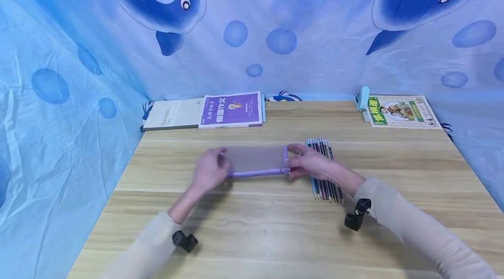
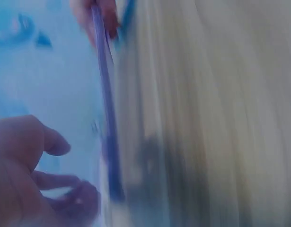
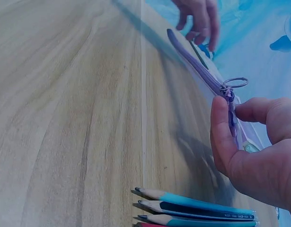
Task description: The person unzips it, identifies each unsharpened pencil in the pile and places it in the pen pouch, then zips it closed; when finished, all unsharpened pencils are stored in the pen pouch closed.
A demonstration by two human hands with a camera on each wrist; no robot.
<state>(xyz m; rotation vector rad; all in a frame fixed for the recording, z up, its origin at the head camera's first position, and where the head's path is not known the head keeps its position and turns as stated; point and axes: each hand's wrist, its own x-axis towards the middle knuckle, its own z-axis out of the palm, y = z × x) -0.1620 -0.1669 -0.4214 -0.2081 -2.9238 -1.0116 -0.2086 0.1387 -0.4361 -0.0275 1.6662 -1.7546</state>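
A see-through zip pouch (image 1: 256, 159) with purple edging is held level above the wooden table. My right hand (image 1: 309, 162) pinches its right end between thumb and fingers, beside the zip's looped pull (image 3: 235, 83). At the other end is my left hand (image 1: 210, 169), its fingers loosely bent. In the left wrist view those fingers (image 2: 72, 194) stand just off the purple edge (image 2: 107, 104) and hold nothing; that view is blurred. Under my right forearm lies a row of several pencils (image 1: 320, 152), tips toward me.
At the back left lie a pale book (image 1: 173, 113) and a purple book (image 1: 232, 110). A green-covered book (image 1: 403, 112) and a light-blue stapler-like object (image 1: 363, 99) are at the back right. A blue dolphin-print curtain (image 1: 252, 16) hangs behind the table (image 1: 252, 235).
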